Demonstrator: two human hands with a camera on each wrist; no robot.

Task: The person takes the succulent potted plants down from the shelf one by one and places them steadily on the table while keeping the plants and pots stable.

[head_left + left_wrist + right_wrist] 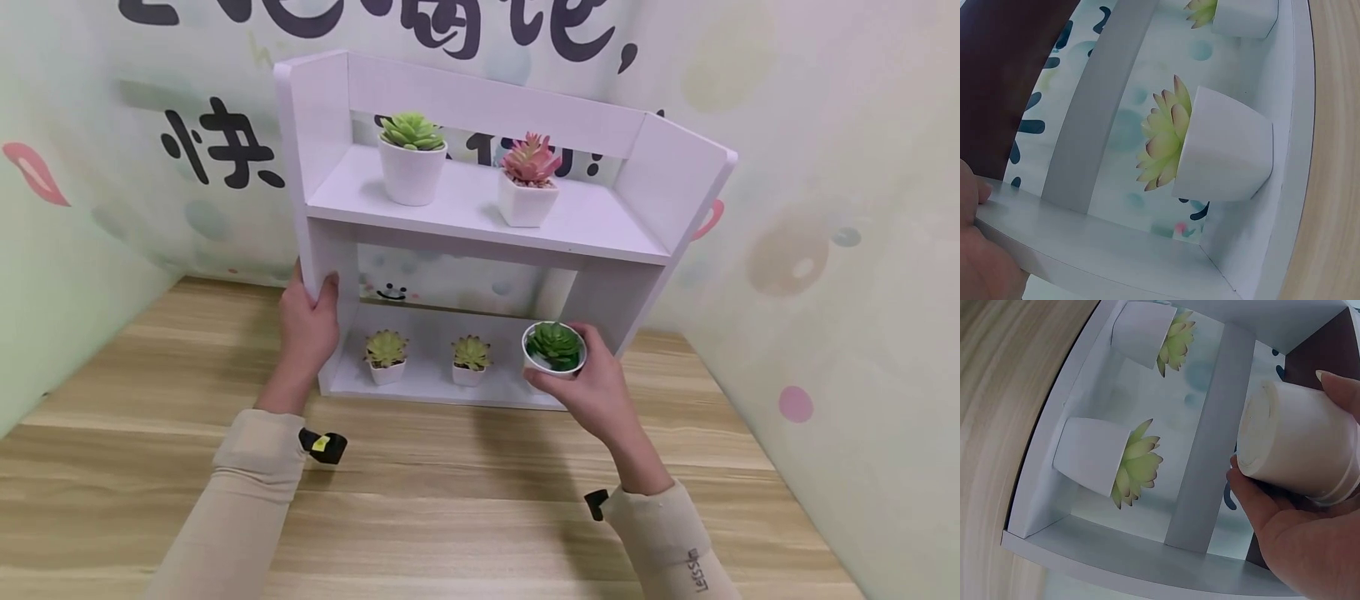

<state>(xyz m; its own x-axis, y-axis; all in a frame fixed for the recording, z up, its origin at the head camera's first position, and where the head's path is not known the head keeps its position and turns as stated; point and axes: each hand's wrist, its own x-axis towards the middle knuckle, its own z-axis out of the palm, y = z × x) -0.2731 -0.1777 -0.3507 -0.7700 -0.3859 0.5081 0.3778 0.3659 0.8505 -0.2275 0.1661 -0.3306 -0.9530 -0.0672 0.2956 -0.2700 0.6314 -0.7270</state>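
Observation:
My right hand (600, 392) grips a round white pot (1310, 440) with a dark green succulent (555, 344) in it. It holds the pot in front of the lower right part of a white two-tier shelf (487, 242). In the right wrist view the pot's underside faces the camera, apart from the boards. My left hand (309, 327) grips the shelf's left side panel (296, 142), thumb on the inner face. On the lower board stand two light green succulents with reddish tips, one at left (386, 358) and one mid-board (470, 362), in white pots.
On the upper board are a green succulent in a round white pot (412, 171) and a pink succulent in an angular white pot (527, 196). The shelf stands on a wood-grain table (420, 500), before a wall (810, 200) with dark lettering.

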